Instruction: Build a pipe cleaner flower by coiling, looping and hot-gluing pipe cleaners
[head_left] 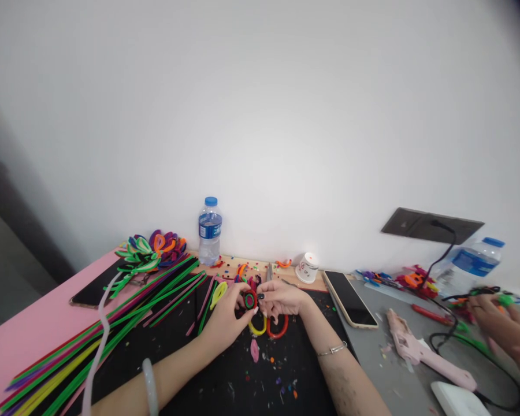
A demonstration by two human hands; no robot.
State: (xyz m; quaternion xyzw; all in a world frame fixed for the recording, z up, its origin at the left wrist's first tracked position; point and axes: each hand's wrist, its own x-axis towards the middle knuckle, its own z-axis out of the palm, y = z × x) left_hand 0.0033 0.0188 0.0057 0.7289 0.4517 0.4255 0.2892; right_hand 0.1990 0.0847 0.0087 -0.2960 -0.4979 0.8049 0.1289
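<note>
My left hand (226,316) and my right hand (281,300) meet over the black mat (225,381) and together pinch a small coiled pipe-cleaner piece (250,299), red outside with green and dark inside. Under the hands lie a yellow loop (256,330) and an orange-red loop (279,332) of pipe cleaner. A pink scrap (254,350) lies just in front. A pale bangle sits on my left wrist, a thin chain bracelet on my right.
Long pipe cleaners (112,335) fan out at left, finished flowers (151,251) beyond. A water bottle (210,230), small cup (307,267), two phones (350,299) (95,286), pink glue gun (420,351). Another person's hands (498,323) work at right near a second bottle (470,267).
</note>
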